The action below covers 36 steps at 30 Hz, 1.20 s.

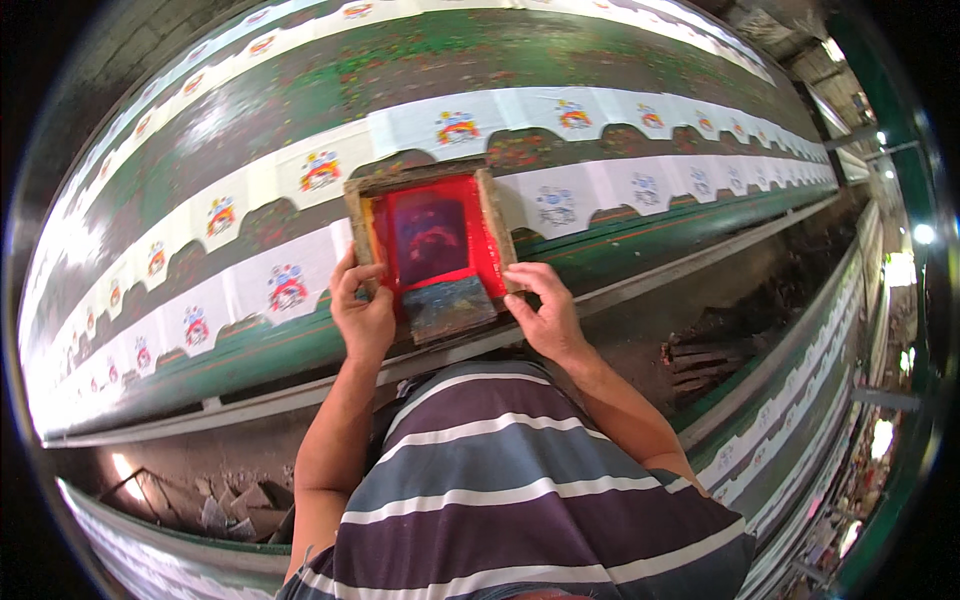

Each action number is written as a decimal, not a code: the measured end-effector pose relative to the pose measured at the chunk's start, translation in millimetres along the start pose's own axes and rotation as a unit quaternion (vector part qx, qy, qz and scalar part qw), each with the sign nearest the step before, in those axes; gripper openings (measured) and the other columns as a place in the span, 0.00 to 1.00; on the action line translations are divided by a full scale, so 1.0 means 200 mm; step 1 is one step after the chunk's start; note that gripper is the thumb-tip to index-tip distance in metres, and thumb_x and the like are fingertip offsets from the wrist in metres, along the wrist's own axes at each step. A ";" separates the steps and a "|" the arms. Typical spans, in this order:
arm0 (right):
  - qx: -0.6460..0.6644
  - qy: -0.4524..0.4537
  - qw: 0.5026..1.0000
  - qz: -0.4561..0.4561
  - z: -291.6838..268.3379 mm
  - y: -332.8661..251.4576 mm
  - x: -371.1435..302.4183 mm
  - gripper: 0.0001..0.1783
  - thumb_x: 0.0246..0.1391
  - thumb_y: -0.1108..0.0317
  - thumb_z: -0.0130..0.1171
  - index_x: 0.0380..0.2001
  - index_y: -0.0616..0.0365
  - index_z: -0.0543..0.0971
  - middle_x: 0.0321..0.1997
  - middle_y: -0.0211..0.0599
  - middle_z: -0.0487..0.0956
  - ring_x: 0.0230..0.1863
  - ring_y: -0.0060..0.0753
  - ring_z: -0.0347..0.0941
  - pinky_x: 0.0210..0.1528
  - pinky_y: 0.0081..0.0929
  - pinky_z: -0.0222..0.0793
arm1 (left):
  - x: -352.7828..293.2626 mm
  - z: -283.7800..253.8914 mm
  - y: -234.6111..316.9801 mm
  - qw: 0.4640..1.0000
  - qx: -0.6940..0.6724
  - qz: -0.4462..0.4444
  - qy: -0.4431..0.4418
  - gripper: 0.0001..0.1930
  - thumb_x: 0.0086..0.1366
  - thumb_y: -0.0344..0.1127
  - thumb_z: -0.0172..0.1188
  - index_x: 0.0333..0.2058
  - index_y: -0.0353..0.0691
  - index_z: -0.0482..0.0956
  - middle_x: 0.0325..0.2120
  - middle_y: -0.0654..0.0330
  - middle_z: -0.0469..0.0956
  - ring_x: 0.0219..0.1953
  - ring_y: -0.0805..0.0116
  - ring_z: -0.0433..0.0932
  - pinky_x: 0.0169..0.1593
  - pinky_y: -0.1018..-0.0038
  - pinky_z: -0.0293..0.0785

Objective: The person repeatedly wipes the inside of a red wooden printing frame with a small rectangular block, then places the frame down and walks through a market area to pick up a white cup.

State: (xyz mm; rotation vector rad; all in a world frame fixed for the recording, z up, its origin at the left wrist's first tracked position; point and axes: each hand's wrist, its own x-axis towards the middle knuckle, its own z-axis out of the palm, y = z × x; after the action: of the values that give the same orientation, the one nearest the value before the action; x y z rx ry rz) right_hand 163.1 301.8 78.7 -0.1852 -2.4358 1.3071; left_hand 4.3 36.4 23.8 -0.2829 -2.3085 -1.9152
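A wooden-edged screen printing frame [497, 228] lies over the near row of white fabric pieces. Red ink rims its inside around a dark mesh window [432, 240]. A broad, ink-stained squeegee [450, 308] leans at the frame's near end, and neither hand is on it. My left hand [363, 315] pinches the left side of the frame with bent fingers. On the opposite side, my right hand [548, 318] grips the near right corner between thumb and fingers. The frame covers the fabric directly under it.
Left of the frame, the near fabric pieces [287, 290] carry red and blue prints; those on the right [645, 188] show blue outlines only. Farther rows are multicoloured. A metal rail [270, 400] edges the long green table [640, 225]. Another printing table [770, 440] stands behind on the right.
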 end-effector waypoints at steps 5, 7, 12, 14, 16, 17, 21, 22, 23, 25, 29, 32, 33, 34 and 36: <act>0.001 0.021 1.000 -0.012 -0.21 0.18 -0.02 0.18 0.66 0.73 0.72 0.58 0.60 0.87 0.64 0.47 0.85 0.65 0.48 0.82 0.69 0.41 0.78 | -0.04 0.28 0.09 0.999 0.011 0.037 -0.021 0.18 0.56 0.13 0.62 0.41 0.41 0.89 0.73 0.40 0.77 0.78 0.43 0.71 0.80 0.54 0.65; -0.011 0.022 1.000 -0.008 -0.34 0.25 -0.02 0.18 0.65 0.73 0.72 0.58 0.60 0.87 0.64 0.47 0.86 0.66 0.49 0.82 0.70 0.42 0.77 | -0.06 0.43 0.12 0.999 0.026 0.042 -0.022 0.18 0.56 0.13 0.62 0.41 0.40 0.89 0.73 0.41 0.77 0.78 0.43 0.72 0.80 0.54 0.65; -0.019 0.029 0.999 -0.013 -0.68 0.45 -0.01 0.20 0.63 0.73 0.73 0.58 0.60 0.87 0.64 0.47 0.86 0.67 0.51 0.82 0.71 0.44 0.76 | -0.15 0.82 0.17 0.999 0.003 0.034 -0.027 0.18 0.56 0.13 0.62 0.41 0.40 0.88 0.73 0.40 0.77 0.77 0.44 0.73 0.79 0.55 0.65; -0.017 0.017 1.000 -0.012 -0.79 0.52 -0.01 0.21 0.62 0.74 0.73 0.58 0.59 0.87 0.64 0.47 0.86 0.67 0.52 0.81 0.71 0.45 0.75 | -0.19 0.93 0.18 0.999 0.004 0.042 -0.029 0.17 0.56 0.14 0.62 0.41 0.40 0.88 0.74 0.41 0.77 0.76 0.46 0.74 0.78 0.56 0.66; -0.005 0.009 1.000 -0.017 -0.88 0.58 -0.01 0.21 0.61 0.73 0.74 0.58 0.59 0.87 0.64 0.46 0.86 0.67 0.52 0.80 0.71 0.46 0.75 | -0.23 1.02 0.19 0.999 -0.007 0.035 -0.023 0.16 0.57 0.14 0.63 0.41 0.40 0.88 0.74 0.41 0.76 0.75 0.46 0.75 0.78 0.56 0.67; 0.002 0.003 1.000 -0.019 -0.93 0.61 -0.01 0.22 0.61 0.73 0.74 0.58 0.59 0.87 0.64 0.46 0.85 0.67 0.52 0.80 0.71 0.46 0.75 | -0.24 1.05 0.20 0.999 -0.013 0.030 -0.021 0.16 0.58 0.14 0.62 0.41 0.40 0.88 0.75 0.41 0.76 0.76 0.46 0.75 0.77 0.58 0.68; 0.036 -0.024 0.999 -0.020 -1.02 0.68 0.00 0.20 0.63 0.72 0.73 0.57 0.61 0.86 0.65 0.47 0.85 0.68 0.52 0.81 0.73 0.46 0.75 | -0.27 1.10 0.20 1.000 -0.020 -0.004 -0.021 0.15 0.59 0.13 0.62 0.41 0.38 0.87 0.76 0.41 0.75 0.76 0.51 0.75 0.76 0.61 0.70; 0.042 -0.027 0.998 -0.024 -1.03 0.69 0.00 0.21 0.61 0.73 0.74 0.57 0.61 0.86 0.65 0.46 0.85 0.68 0.52 0.80 0.72 0.46 0.75 | -0.27 1.10 0.20 0.999 -0.030 -0.011 -0.021 0.15 0.59 0.13 0.62 0.41 0.37 0.87 0.76 0.41 0.74 0.75 0.54 0.76 0.75 0.62 0.71; 0.047 -0.028 0.998 -0.029 -1.04 0.70 0.00 0.22 0.60 0.73 0.74 0.57 0.61 0.86 0.65 0.46 0.85 0.67 0.53 0.80 0.72 0.47 0.75 | -0.26 1.10 0.19 0.999 -0.040 -0.022 -0.021 0.15 0.60 0.12 0.62 0.42 0.36 0.87 0.77 0.41 0.73 0.74 0.56 0.77 0.74 0.64 0.73; 0.053 -0.029 0.998 -0.035 -1.04 0.71 0.00 0.23 0.58 0.74 0.75 0.57 0.61 0.86 0.65 0.46 0.85 0.67 0.53 0.80 0.72 0.47 0.75 | -0.26 1.10 0.18 0.998 -0.054 -0.031 -0.019 0.16 0.59 0.11 0.62 0.42 0.35 0.87 0.78 0.41 0.73 0.73 0.57 0.78 0.72 0.65 0.75; 0.063 -0.020 0.997 -0.037 -1.04 0.71 -0.01 0.22 0.58 0.74 0.75 0.57 0.61 0.86 0.64 0.46 0.85 0.66 0.53 0.80 0.71 0.47 0.75 | -0.26 1.10 0.15 0.993 -0.104 -0.051 -0.015 0.16 0.59 0.11 0.61 0.42 0.35 0.86 0.78 0.42 0.72 0.71 0.60 0.79 0.69 0.67 0.77; 0.062 -0.022 0.997 -0.029 -1.04 0.71 0.00 0.19 0.62 0.72 0.74 0.56 0.61 0.86 0.65 0.46 0.85 0.68 0.53 0.80 0.72 0.47 0.75 | -0.25 1.10 0.14 0.992 -0.108 -0.069 -0.018 0.17 0.58 0.10 0.61 0.42 0.35 0.86 0.78 0.42 0.72 0.71 0.61 0.79 0.67 0.68 0.78; 0.058 -0.027 0.998 -0.021 -1.04 0.71 0.00 0.18 0.63 0.72 0.73 0.56 0.61 0.86 0.65 0.47 0.85 0.69 0.53 0.80 0.73 0.46 0.75 | -0.26 1.10 0.14 0.991 -0.116 -0.064 -0.018 0.16 0.58 0.11 0.62 0.42 0.35 0.87 0.78 0.43 0.73 0.72 0.60 0.78 0.70 0.67 0.76; 0.050 -0.025 0.998 -0.023 -1.04 0.70 0.00 0.18 0.64 0.72 0.73 0.56 0.61 0.86 0.65 0.46 0.85 0.69 0.53 0.80 0.72 0.46 0.75 | -0.26 1.10 0.13 0.990 -0.121 -0.072 -0.015 0.16 0.58 0.12 0.63 0.41 0.36 0.88 0.77 0.44 0.74 0.73 0.59 0.77 0.72 0.65 0.74; 0.034 -0.020 0.999 -0.026 -1.04 0.68 0.01 0.17 0.64 0.73 0.72 0.56 0.60 0.87 0.64 0.46 0.86 0.69 0.53 0.80 0.72 0.47 0.75 | -0.27 1.11 0.13 0.990 -0.117 -0.082 -0.012 0.15 0.58 0.14 0.64 0.40 0.37 0.89 0.77 0.44 0.75 0.75 0.57 0.76 0.75 0.64 0.72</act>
State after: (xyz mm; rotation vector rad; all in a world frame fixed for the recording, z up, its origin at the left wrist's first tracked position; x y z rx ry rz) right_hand 232.7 540.3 70.3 -0.0764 -2.4092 1.3799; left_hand 66.9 255.5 -4.9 -0.1425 -2.1832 -2.2798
